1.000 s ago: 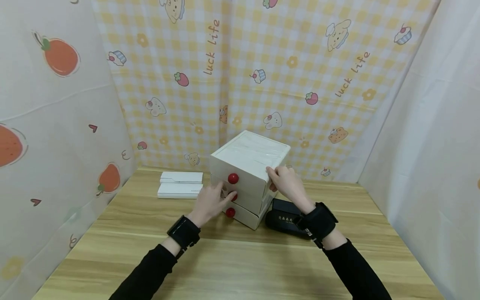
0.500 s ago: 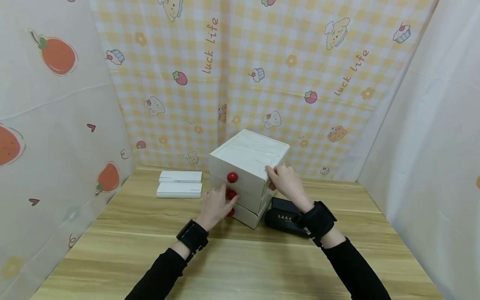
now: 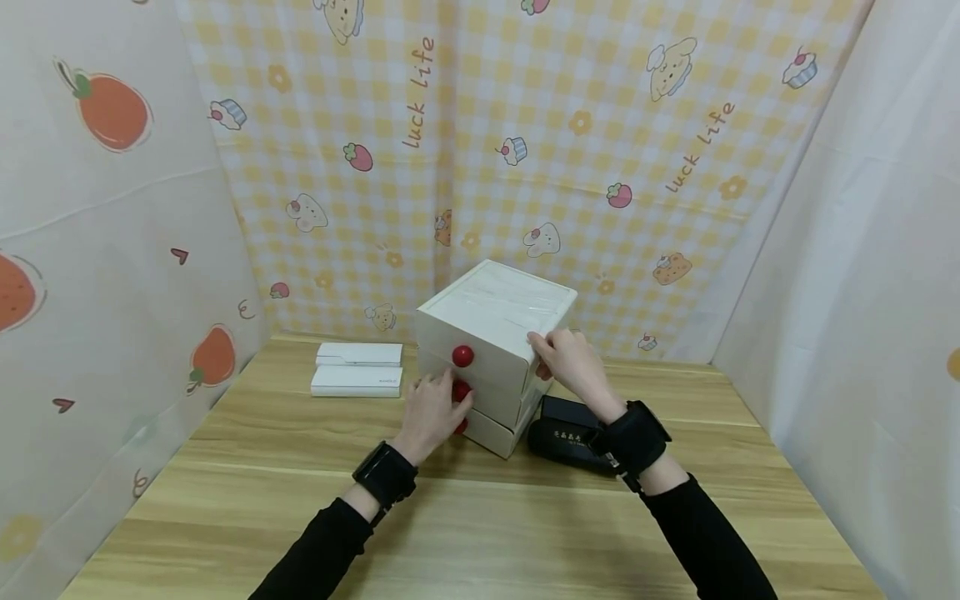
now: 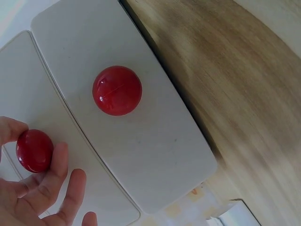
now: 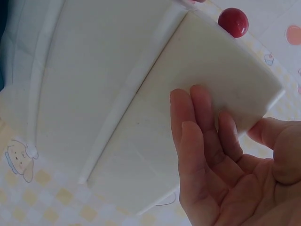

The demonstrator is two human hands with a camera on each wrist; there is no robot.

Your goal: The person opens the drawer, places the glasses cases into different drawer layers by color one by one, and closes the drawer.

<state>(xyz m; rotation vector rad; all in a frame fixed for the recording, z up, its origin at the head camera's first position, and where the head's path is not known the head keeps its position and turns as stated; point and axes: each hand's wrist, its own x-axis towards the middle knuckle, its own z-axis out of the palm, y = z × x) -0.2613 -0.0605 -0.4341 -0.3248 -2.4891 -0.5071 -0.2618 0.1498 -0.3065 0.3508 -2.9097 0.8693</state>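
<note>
A white drawer box point(image 3: 498, 304) with red round knobs stands angled on the table. My left hand point(image 3: 429, 417) is at its front, pinching the middle drawer knob point(image 4: 35, 150) between thumb and fingers. Below that, the bottom knob point(image 4: 117, 90) shows whole in the left wrist view, while the top knob point(image 3: 462, 356) sits above the hand. My right hand point(image 3: 573, 362) holds the box by its upper right edge, thumb over the top and fingers point(image 5: 202, 110) along the side wall. All drawers look pushed in.
A black case point(image 3: 566, 443) with gold lettering lies right of the box, partly behind the right wrist, and a dark box point(image 3: 567, 411) is behind it. Two flat white boxes point(image 3: 356, 382) lie at the back left. Patterned curtains point(image 3: 360, 233) enclose the wooden table point(image 3: 480, 533).
My left hand has moved a little to the right, and its fingers have closed round the middle knob. My right hand has stayed at the edge of the box.
</note>
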